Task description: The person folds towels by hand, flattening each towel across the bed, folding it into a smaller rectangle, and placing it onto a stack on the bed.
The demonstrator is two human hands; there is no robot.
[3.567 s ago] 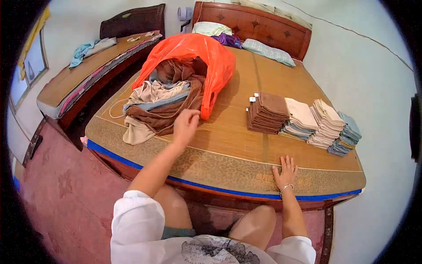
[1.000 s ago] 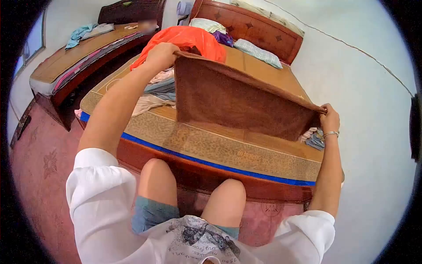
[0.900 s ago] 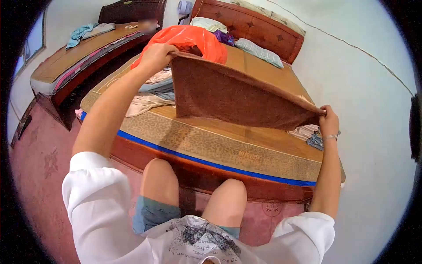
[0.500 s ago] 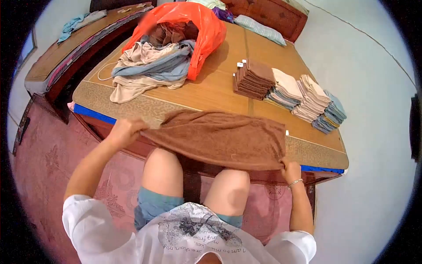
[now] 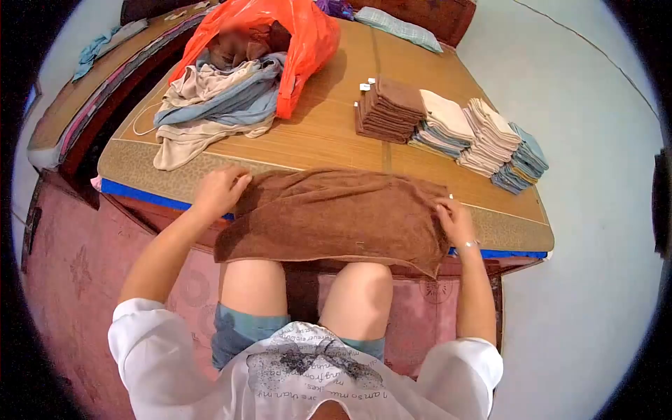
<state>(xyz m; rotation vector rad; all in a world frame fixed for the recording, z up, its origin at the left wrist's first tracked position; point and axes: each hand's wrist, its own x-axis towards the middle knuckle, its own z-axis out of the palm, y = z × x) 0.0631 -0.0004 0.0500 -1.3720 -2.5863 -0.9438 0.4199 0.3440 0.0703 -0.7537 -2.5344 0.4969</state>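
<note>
We see a bedroom: a wide bed (image 5: 413,63), a checked pillow (image 5: 399,29) and, partly cut off, apparently a second bed (image 5: 66,115).

Lone head-worn view, facing forward and down across bed (image 5: 406,59).

Brown towel (image 5: 336,213), spread wide, lightly wrinkled, draped over bed edge (image 5: 507,227)

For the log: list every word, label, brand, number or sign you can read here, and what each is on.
"I am so mu" and "ore than my": shirt front, upside down in view, the middle lost in a fold.
"from my": same print; the remaining words are too blurred or creased.
White tags on the folded brown stack: too small to read.
No number or brand is readable.
</note>
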